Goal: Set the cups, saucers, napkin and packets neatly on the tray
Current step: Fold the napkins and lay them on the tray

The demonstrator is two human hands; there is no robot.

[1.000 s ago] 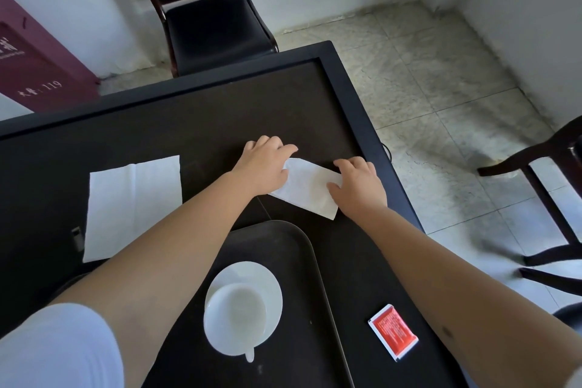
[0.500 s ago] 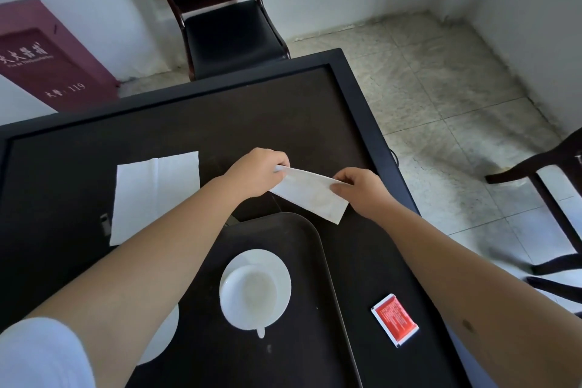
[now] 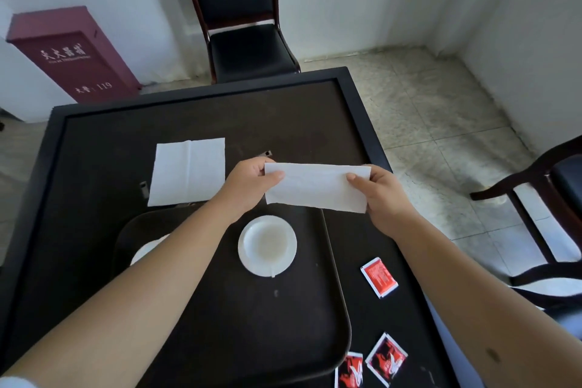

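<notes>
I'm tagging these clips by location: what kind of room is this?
Probably a plain tea or dining room: a dark square table with padded chairs drawn up, a tiled floor, and a red fire-equipment cabinet against the bare wall.

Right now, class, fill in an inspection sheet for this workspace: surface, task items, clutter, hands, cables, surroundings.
Surface: dark square table carrying a dark plastic tray.
Task items: white cup on saucer on the tray; another white dish mostly hidden by the arm; flat white napkin and three red packets on the table.
Clutter: nothing seen.
Hands: left hand and right hand hold the folded white napkin in a pinching grip above the tray.
Cables: nothing seen.
Surroundings: black chair, maroon box, tiled floor.
</notes>
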